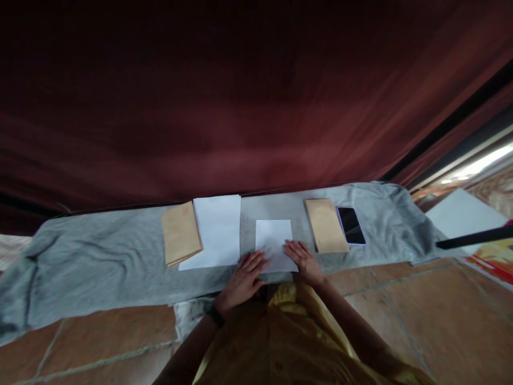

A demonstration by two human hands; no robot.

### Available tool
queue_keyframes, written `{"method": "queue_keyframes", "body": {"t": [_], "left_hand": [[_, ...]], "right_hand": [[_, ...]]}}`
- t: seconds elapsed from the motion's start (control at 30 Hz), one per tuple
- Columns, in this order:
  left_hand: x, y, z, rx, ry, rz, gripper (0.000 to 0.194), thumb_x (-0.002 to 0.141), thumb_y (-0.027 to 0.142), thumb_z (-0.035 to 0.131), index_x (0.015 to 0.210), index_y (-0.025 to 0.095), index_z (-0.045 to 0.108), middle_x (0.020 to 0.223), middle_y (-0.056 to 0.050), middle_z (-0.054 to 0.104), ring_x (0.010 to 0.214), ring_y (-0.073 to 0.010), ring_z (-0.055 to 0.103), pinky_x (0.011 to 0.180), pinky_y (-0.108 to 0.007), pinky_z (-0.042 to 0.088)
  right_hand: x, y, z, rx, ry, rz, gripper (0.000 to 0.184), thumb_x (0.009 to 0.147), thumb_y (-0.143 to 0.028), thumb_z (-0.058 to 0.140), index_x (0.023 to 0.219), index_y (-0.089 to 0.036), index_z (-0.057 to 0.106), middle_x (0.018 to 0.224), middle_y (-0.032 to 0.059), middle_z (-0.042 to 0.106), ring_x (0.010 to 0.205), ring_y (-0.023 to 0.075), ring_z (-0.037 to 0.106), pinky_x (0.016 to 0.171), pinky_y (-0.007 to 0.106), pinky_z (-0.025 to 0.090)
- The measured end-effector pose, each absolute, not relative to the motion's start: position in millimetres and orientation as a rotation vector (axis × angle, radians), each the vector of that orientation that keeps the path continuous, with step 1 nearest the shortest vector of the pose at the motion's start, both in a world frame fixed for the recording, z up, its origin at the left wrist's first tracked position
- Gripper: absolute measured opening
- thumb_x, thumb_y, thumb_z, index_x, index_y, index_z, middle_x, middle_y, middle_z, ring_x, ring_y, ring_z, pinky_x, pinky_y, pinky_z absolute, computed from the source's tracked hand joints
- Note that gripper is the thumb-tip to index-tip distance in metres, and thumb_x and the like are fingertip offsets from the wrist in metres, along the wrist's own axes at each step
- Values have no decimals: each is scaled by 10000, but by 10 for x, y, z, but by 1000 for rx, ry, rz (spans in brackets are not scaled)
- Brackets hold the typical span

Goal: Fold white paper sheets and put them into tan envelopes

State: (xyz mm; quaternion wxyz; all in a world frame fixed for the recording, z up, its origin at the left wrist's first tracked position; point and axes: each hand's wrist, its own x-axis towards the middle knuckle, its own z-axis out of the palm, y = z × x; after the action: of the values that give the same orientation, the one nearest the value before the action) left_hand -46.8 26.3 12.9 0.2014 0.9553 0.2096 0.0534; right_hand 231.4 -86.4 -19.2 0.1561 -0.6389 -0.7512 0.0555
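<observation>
Between brown envelopes point(327, 226), fingers point(254, 260) on paper point(274, 234)

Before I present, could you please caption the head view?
Left hand and right hand on a white sheet between brown envelopes.

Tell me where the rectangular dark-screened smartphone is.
In the head view, the rectangular dark-screened smartphone lies right of centre on the grey fabric cloth, just right of the rectangular brown paper stack near the person's bare right hand.

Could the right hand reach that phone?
Probably yes: the right hand touches the small white paper, and only a low stack of brown envelopes lies between it and the phone.
</observation>
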Motion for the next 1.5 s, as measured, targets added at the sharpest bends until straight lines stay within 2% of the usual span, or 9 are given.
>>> {"method": "queue_keyframes", "body": {"t": [0.1, 0.17, 0.37, 0.53, 0.67, 0.8, 1.03, 1.27, 1.5], "left_hand": [[-330, 248, 152, 2784, 620, 161, 570, 953, 80, 417, 1501, 236, 420, 1596, -34, 406, 1527, -172, 242, 1238, -412, 295], [-246, 308, 158, 2838, 641, 202, 610, 921, 18, 382, 1496, 216, 425, 1597, -36, 405, 1530, -168, 230, 1237, -392, 297], [-170, 403, 51, 2937, 630, 134, 630, 901, 7, 389, 1490, 223, 443, 1578, -33, 434, 1489, -177, 337, 1232, -416, 310], [-74, 269, -35, 2948, 763, 103, 629, 900, 25, 398, 1511, 175, 417, 1574, -75, 433, 1476, -192, 366, 1233, -429, 301], [51, 204, -22, 2951, 838, 101, 630, 898, 20, 370, 1509, 162, 418, 1593, -88, 402, 1485, -204, 350, 1234, -444, 286], [28, 233, -7, 2935, 834, 86, 609, 895, 20, 354, 1485, 140, 448, 1587, -94, 413, 1485, -196, 347, 1229, -423, 294], [73, 131, 107, 2773, 877, 150, 583, 933, 179, 440, 1511, 121, 395, 1598, -134, 384, 1509, -240, 296, 1256, -502, 205], [638, 195, -5, 2676, 1029, 307, 635, 1034, 463, 332, 1563, 113, 297, 1616, -145, 341, 1531, -259, 234, 1255, -509, 205], [496, 436, -152, 2669, 1320, 302, 693, 1027, 453, 333, 1558, 14, 259, 1628, -210, 269, 1542, -292, 179, 1245, -509, 229]], "right_hand": [[2360, -769, -170, -1817, -2125, 117, 770, 794, -41, 470, 1547, -169, 374, 1585, 106, 415, 1465, 227, 368, 1212, 454, 315], [2411, -699, -145, -1826, -2092, 100, 734, 804, -49, 474, 1526, -168, 415, 1585, 106, 416, 1462, 232, 373, 1209, 450, 327], [2528, -676, -176, -1855, -2063, 81, 661, 820, -19, 489, 1459, -184, 514, 1566, 117, 439, 1430, 266, 424, 1190, 485, 362], [2472, -793, -289, -1862, -1772, 136, 649, 847, -22, 423, 1476, -175, 480, 1540, 128, 465, 1411, 229, 458, 1154, 431, 435], [2178, -693, -261, -1939, -1523, 91, 518, 985, -170, 368, 1496, -177, 451, 1513, 136, 498, 1387, 224, 489, 1124, 420, 462], [1818, -516, -209, -1979, -1754, 45, 488, 1024, -291, 410, 1494, -172, 464, 1567, 128, 437, 1447, 270, 407, 1170, 459, 378], [1771, -535, -227, -2153, -1852, -99, 529, 1030, -333, 417, 1525, -148, 413, 1594, 165, 380, 1471, 298, 354, 1203, 502, 263], [1790, -556, -208, -2154, -1973, -55, 634, 975, -239, 431, 1587, -173, 280, 1640, 142, 291, 1502, 308, 282, 1216, 526, 236], [1793, -588, -218, -2162, -1825, -81, 586, 1023, -301, 394, 1582, -157, 287, 1603, 162, 365, 1470, 302, 353, 1202, 525, 262]]}}
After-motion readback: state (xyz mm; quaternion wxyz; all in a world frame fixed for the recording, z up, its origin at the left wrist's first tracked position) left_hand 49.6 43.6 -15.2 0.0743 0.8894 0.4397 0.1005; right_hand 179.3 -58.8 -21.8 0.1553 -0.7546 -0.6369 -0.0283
